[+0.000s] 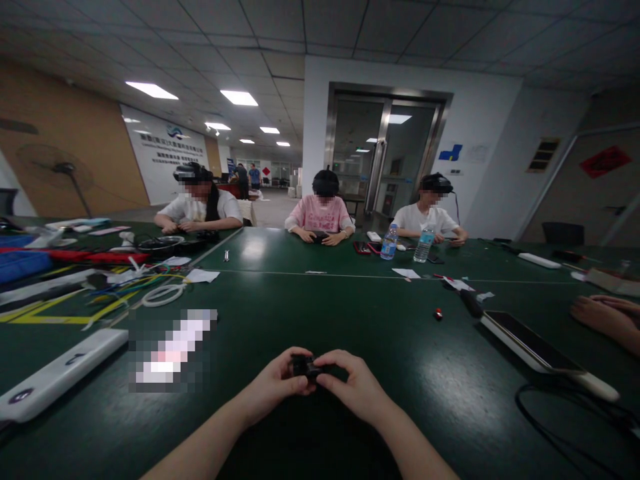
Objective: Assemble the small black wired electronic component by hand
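Between my two hands, just above the near part of the green table, is a small black object; its exact kind is too small and dark to make out. My left hand grips its left side between thumb and fingers. From the right, my right hand pinches the other side, with thumb and index finger closed on it. The fingers of both hands partly cover the object. Farther off to the right lies a small red and black item, apart from my hands.
On the left are a white power strip, a blurred-out flat item, and coiled cable. At right lie a phone and black cable. Two water bottles stand beyond. Several people sit around; a co-worker's hand rests at right.
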Action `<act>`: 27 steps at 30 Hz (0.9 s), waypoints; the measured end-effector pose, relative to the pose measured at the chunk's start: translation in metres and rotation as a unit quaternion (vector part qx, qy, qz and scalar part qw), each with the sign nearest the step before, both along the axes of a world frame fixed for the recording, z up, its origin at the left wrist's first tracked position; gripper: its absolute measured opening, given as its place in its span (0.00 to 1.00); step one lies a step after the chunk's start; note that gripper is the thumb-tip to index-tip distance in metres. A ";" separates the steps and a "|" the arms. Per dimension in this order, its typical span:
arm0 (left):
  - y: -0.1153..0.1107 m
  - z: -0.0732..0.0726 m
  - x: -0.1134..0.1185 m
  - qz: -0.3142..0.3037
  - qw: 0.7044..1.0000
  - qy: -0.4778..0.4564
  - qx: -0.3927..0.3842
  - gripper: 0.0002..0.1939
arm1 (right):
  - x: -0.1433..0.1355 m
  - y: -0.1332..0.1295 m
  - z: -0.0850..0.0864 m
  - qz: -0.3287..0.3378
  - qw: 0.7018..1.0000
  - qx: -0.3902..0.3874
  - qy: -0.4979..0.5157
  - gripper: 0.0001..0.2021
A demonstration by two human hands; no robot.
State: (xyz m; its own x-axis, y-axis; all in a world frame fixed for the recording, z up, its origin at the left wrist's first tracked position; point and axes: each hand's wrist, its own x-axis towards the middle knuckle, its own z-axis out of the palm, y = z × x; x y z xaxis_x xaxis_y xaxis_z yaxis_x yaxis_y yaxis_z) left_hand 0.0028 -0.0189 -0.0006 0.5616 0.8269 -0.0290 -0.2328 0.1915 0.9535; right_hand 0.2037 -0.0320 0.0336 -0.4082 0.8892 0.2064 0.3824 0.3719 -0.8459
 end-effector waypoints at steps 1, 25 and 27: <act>0.000 0.000 0.000 -0.001 1.000 -0.002 -0.001 0.24 | 0.000 0.000 0.001 0.002 1.000 -0.002 -0.003 0.11; 0.001 -0.001 0.001 0.013 1.000 -0.010 0.001 0.20 | 0.000 -0.001 0.002 0.013 1.000 -0.006 -0.013 0.13; 0.002 -0.002 0.001 0.012 1.000 -0.012 0.003 0.20 | 0.000 -0.001 0.002 0.014 1.000 -0.011 -0.013 0.12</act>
